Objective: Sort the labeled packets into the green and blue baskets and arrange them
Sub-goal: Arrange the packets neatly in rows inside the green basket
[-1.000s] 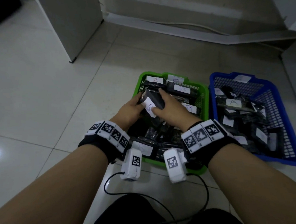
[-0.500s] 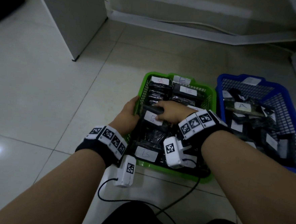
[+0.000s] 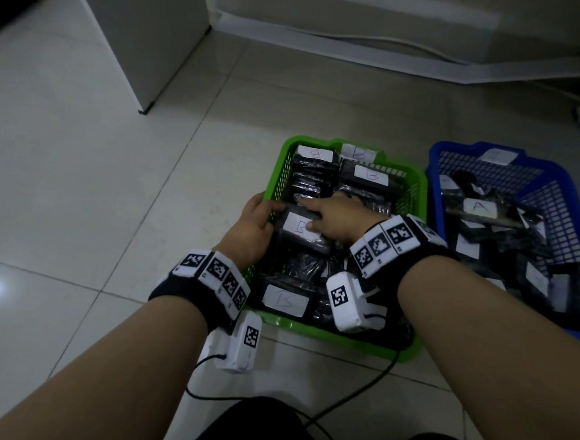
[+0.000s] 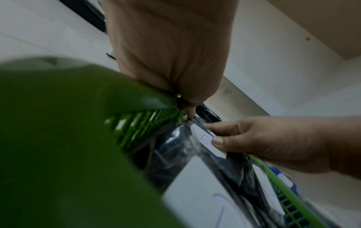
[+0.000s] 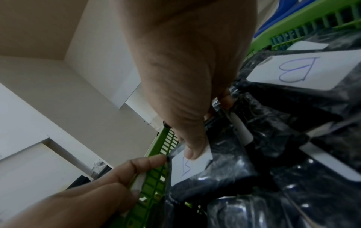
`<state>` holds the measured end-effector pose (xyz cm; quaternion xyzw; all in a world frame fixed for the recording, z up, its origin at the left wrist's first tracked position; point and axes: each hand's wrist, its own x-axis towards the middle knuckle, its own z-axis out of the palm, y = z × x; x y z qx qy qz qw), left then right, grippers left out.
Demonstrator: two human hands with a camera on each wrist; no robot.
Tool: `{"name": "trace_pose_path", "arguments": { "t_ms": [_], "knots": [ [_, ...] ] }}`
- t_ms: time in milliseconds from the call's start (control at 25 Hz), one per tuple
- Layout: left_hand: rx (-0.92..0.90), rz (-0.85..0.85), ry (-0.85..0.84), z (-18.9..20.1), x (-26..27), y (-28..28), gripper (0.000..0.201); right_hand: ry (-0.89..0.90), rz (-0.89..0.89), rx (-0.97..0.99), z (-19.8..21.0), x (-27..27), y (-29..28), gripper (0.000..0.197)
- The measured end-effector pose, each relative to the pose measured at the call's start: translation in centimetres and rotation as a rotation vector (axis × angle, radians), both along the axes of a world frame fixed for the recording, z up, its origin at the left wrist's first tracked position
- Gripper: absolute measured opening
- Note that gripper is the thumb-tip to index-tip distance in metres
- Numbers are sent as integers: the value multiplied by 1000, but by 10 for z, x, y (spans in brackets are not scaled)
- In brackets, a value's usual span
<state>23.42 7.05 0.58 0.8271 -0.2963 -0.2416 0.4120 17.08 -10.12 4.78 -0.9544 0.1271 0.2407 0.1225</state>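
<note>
The green basket holds several black packets with white "B" labels. To its right, the blue basket holds packets labelled "A". One "B" packet lies against the green basket's left wall, and my right hand grips it, thumb on the label and fingers curled over its far edge. My left hand holds the left wall of the green basket, thumb over the rim touching the packet's corner. In the right wrist view the thumb presses the label of the packet, beside the left hand.
A "B" packet lies at the green basket's near end, under my right wrist camera. A white cabinet stands at the back left, a white ledge runs along the back, and cables trail on the tiled floor near my knees.
The "B" packet, held up over the green basket's middle by both hands, has come down against its left wall. My left hand has shifted onto the basket's rim.
</note>
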Motion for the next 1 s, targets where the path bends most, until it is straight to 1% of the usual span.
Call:
{"name": "trace_pose_path", "arguments": {
  "t_ms": [80,120,160,240,280,320,400,440,480,520,640,680,720,760,840,880,920,1000],
  "knots": [
    [16,-12,-1,3,-1,0,45,-116,-38,33,7,-8,-3,63],
    [22,-11,2,3,-1,1,46,-170,-45,10,10,-13,-4,66],
    [25,-7,9,4,-1,1,48,-193,-31,-37,12,-20,-6,71],
    [57,-3,10,7,-5,1,54,-149,37,-125,13,-32,-6,81],
    [118,-19,-44,10,-8,0,59,-113,62,-146,10,-36,-6,83],
    [219,-60,-160,13,-11,-2,66,-90,73,-154,7,-38,-5,81],
    [391,-197,-453,18,-15,-9,78,-119,53,-136,3,-38,-5,71],
    [431,-267,-569,20,-16,-13,80,-168,29,-112,1,-37,-5,63],
    [453,-314,-647,22,-17,-18,78,-221,2,-85,0,-36,-5,55],
    [464,-330,-687,23,-18,-22,74,-264,-17,-58,-1,-36,-5,49],
    [458,-244,-672,25,-18,-31,55,-293,-35,37,3,-41,-13,44],
    [471,-231,-649,26,-18,-33,53,-306,-43,20,6,-44,-18,45],
    [489,-238,-629,27,-17,-36,54,-328,-54,-40,10,-49,-24,46],
    [489,-254,-610,27,-15,-37,57,-343,-66,-123,13,-53,-30,48],
    [386,-308,-574,30,-14,-40,61,-297,-81,-225,14,-63,-39,56],
    [331,-350,-541,31,-16,-41,60,-251,-82,-219,13,-68,-41,63],
    [313,-398,-516,32,-18,-41,58,-213,-84,-194,11,-72,-42,67],
    [360,-455,-511,31,-24,-40,54,-203,-131,-132,6,-77,-45,66]
  ]
}}
